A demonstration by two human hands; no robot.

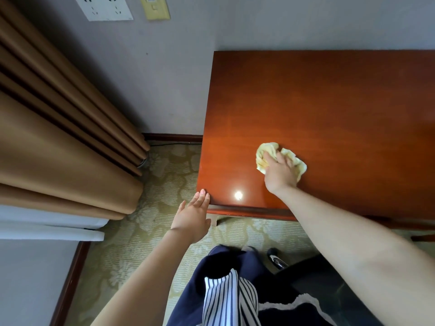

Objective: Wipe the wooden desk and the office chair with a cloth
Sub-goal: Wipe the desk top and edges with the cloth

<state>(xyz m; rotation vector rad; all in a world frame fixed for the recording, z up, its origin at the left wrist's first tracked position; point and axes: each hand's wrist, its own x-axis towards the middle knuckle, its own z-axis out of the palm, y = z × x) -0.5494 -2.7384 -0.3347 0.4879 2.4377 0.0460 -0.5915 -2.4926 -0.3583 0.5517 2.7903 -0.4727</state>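
The glossy red-brown wooden desk (317,97) fills the right half of the view, its left end near the wall corner. My right hand (280,172) presses flat on a crumpled pale yellow cloth (264,150) on the desk top, near the front left part. My left hand (193,215) is open with fingers together, its fingertips touching the desk's front left corner. The black office chair (329,285) shows at the bottom right, partly hidden by my right forearm; one caster (274,255) is visible.
Brown curtains (58,142) hang at the left over a white ledge. Patterned green carpet (164,184) lies between the curtains and the desk. The grey wall carries a socket plate (103,7) and a yellow switch (154,7). My legs and striped apron are at the bottom centre.
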